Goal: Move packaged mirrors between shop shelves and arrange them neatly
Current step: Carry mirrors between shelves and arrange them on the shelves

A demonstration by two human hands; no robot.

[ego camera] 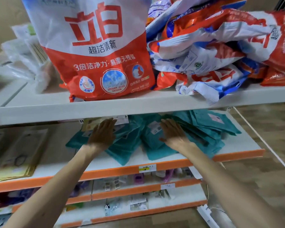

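Observation:
Several flat teal packages (209, 127) lie in loose, overlapping piles on the second shelf (240, 145), which is white with an orange front strip. My left hand (102, 134) rests flat, fingers together, on the left teal pile (122, 153). My right hand (174, 134) lies flat on the middle teal pile (155, 145), fingers pointing to the back of the shelf. Neither hand grips a package. The back of the piles is hidden under the shelf above.
The top shelf (105, 107) carries a big red-and-white detergent bag (92, 51) and a heap of similar bags (212, 46). Flat carded goods (18, 155) lie at the left. Lower orange-edged shelves (138, 191) hold small items. Wood-look floor shows at the right.

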